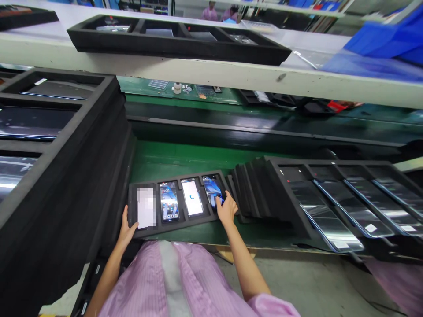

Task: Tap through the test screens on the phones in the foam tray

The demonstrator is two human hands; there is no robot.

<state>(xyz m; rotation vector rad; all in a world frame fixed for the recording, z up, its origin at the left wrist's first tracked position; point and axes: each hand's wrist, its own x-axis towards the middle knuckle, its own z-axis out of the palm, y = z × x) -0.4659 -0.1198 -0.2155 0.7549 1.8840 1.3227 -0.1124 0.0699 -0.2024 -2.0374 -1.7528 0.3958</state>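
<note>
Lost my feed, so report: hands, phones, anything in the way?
Left hand grips near-left corner of foam tray. Right hand open, fingertip on rightmost phone. Four phones seated, screens lit. Black tray stacks crowd both sides.

Head view: steeply down-forward, close above phone tray (132, 203).

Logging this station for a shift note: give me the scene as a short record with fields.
left hand: on near-left corner of foam tray
right hand: fingertip on screen of rightmost phone
tray contents: four lit phones, one per slot
surface: green belt
left side: tall stack of black trays
right side: slanted trays holding dark phones
</note>
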